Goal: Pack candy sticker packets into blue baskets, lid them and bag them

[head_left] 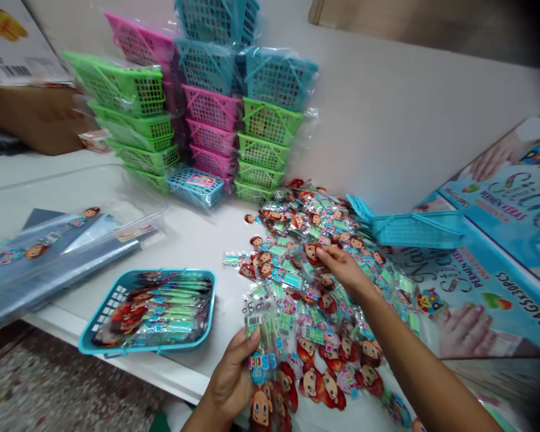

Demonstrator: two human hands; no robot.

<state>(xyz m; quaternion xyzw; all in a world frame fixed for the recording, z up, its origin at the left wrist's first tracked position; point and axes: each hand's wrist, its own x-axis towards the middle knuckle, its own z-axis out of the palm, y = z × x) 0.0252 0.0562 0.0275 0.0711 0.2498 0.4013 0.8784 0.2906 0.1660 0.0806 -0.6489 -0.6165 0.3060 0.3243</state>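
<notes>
Left hand (231,375) grips a bunch of packets (261,369); right hand (345,271) pinches a single packet (312,252) over the loose pile (292,282) on the table. Done, by appearance: bagged baskets (212,108) stacked at the wall, blue basket (213,300) near the table edge largely filled. Remaining: the large pile, unsorted.

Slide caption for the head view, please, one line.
Left hand holding doll-faced packets, right hand touching another on the pile, beside a packet-filled blue basket.
</notes>
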